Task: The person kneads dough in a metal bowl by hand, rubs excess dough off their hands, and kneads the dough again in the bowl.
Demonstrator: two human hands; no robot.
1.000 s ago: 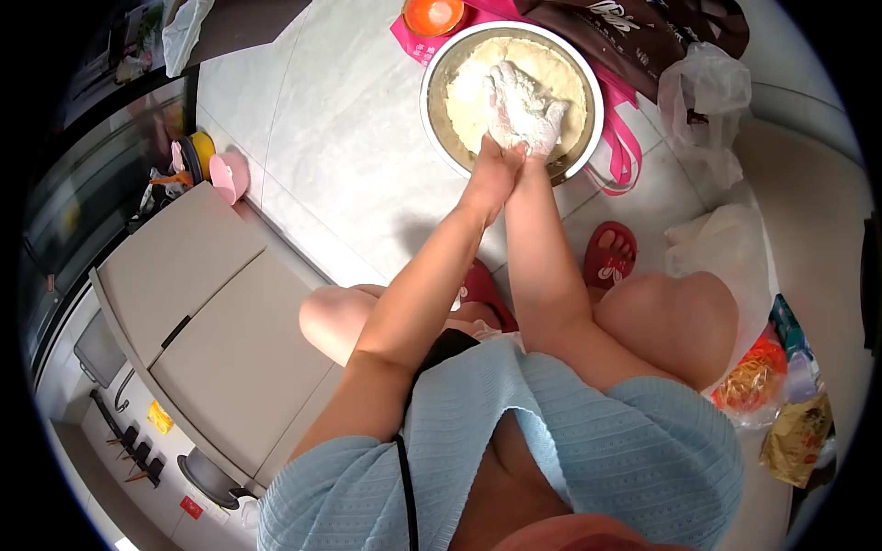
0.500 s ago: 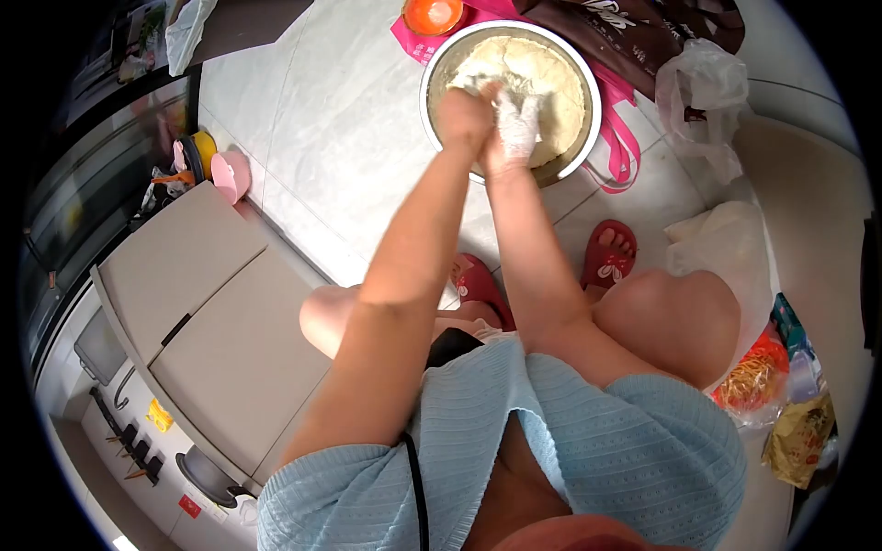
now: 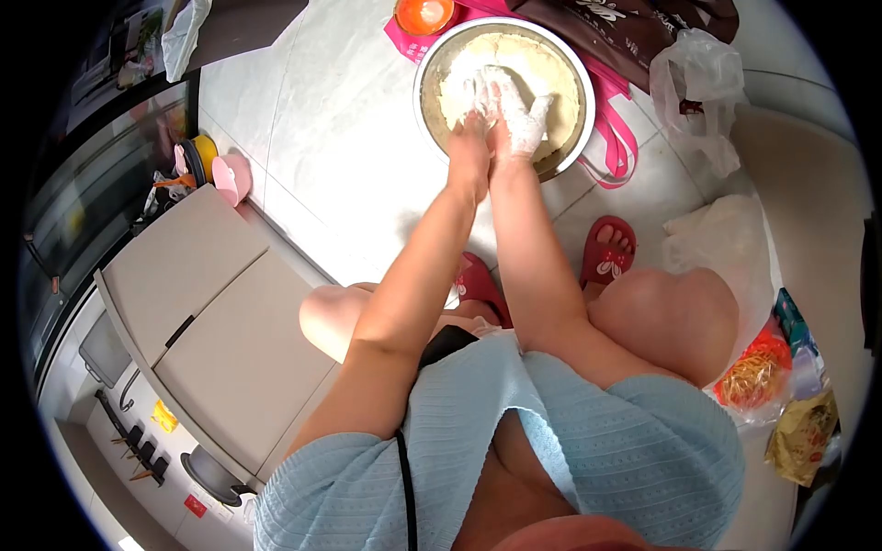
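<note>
A round metal bowl (image 3: 589, 110) stands on the floor in front of my feet, holding a mass of pale, crumbly dough (image 3: 558, 69). Both hands are inside it, side by side at the near part of the dough. White flour or dough coats my right hand (image 3: 512, 115); its fingers lie stretched out on the dough, with one digit spread to the right. My left hand (image 3: 469, 138) presses close against the right one, its fingers pointing forward and floury at the tips. Part of the left fingers is hard to make out.
An orange bowl (image 3: 424, 14) sits behind on a pink bag (image 3: 614, 138). A dark brown bag (image 3: 634, 41) and a clear plastic bag (image 3: 698, 101) lie at the right. Grey cabinets (image 3: 234, 340) border the left; packaged food (image 3: 755, 372) is at the lower right.
My left hand was curled over the near left of the bowl and has straightened out alongside the right. The right hand has reached further forward, its fingers now more extended.
</note>
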